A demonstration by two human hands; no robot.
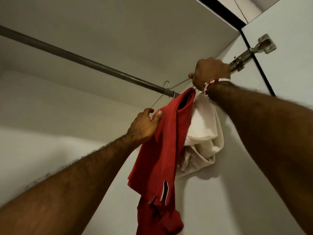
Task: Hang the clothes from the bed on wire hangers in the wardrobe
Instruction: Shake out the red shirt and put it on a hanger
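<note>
Wardrobe rail; red shirt seemingly vertical

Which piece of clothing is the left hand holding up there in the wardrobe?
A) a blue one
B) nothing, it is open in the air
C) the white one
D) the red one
D: the left hand pinches the edge of the red garment, while the white garment hangs behind it, below the right hand, which grips the wire hanger.
</note>
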